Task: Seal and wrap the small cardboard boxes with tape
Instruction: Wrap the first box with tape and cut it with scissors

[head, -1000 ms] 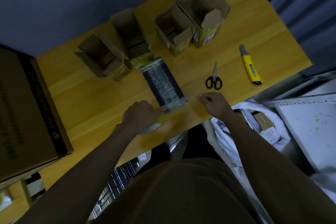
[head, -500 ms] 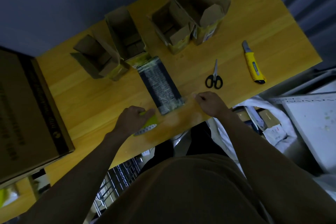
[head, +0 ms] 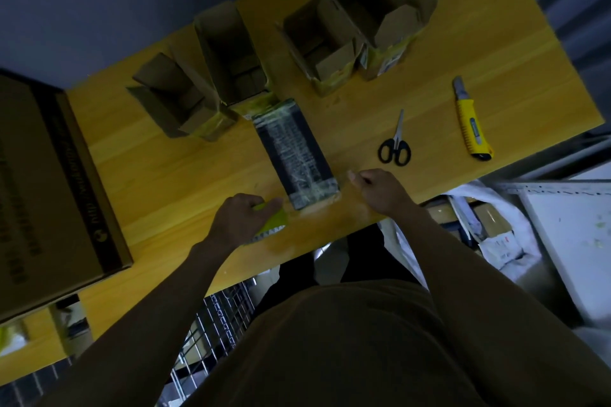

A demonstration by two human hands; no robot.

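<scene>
a: status. dark box (head: 295,153) is lying flat mid-surface (head: 158,168), already heavily wrapped in clear tape, near end just short of the front edge. four open boxes (head: 330,43) are standing behind it, flaps up, not yet sealed.

b: hands?

a: left hand (head: 239,220) is curled round the green dispenser (head: 271,225), serrated edge seen below the fingers, just left of the box's near corner. right hand (head: 380,190) is clenched just right of that corner, thumb and finger pinched together. a tape end is probably held there, but clear film against wood can't be made out, so it can't be confirmed.

b: risks?

a: if a strip is stretched between the hands, it can be folded onto itself or stuck to the surface before the box is reached. box isn't pinned by anything, so it could be dragged or spun by the pull and the strip laid crooked. the near end sits close to the edge, so it could be pushed off. a ragged tear is likely if the teeth are angled badly.

b: tools?

a: scissors (head: 395,145) and knife (head: 471,122) are lying well right, untouched. low light, so wrinkles could be missed.
</scene>
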